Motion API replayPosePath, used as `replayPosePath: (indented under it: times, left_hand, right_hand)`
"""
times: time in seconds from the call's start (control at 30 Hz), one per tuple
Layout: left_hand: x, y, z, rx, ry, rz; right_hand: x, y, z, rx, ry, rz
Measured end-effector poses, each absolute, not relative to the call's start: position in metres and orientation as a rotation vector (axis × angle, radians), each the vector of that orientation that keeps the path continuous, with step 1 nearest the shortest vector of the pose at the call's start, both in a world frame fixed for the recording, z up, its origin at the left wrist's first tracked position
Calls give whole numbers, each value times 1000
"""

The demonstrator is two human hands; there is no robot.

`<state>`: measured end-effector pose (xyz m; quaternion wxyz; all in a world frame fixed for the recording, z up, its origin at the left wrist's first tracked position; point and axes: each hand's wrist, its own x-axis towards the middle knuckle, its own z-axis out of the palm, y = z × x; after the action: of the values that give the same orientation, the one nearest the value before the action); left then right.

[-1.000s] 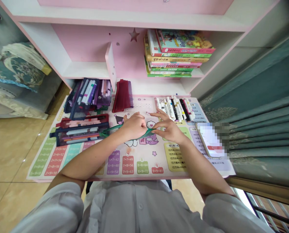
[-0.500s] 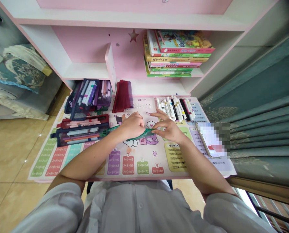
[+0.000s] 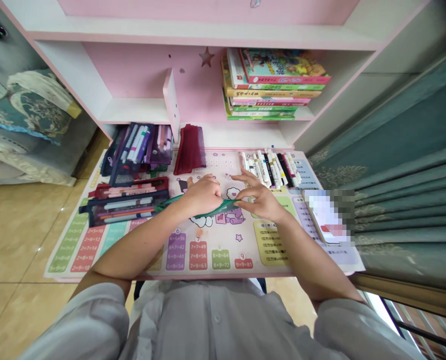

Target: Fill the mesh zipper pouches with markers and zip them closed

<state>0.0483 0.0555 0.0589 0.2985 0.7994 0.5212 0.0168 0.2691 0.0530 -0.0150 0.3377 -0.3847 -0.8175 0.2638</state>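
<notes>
A green mesh pouch [image 3: 228, 204] is stretched between my two hands above the middle of the desk mat. My left hand [image 3: 204, 194] is closed on its upper edge, and the forearm crosses in front of part of it. On the right, my right hand [image 3: 259, 200] pinches the pouch's end between thumb and finger, the other fingers spread. Behind that hand lies a row of markers [image 3: 270, 169]. To the left are a navy pouch [image 3: 125, 209] and a red pouch [image 3: 133, 188], both with pens inside.
More filled pouches [image 3: 136, 145] are piled at the back left, beside a dark red pouch [image 3: 190, 149]. A stack of books [image 3: 271, 92] stands on the shelf. A phone [image 3: 322, 217] lies at the right edge of the desk [image 3: 208, 274].
</notes>
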Motion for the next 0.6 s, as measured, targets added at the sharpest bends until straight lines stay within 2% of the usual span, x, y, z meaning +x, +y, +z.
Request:
replayPosePath:
  times: [0.6]
  left_hand:
    - [40, 53, 57, 2084, 1431, 80]
  right_hand:
    - [269, 52, -16, -1029, -2135, 680]
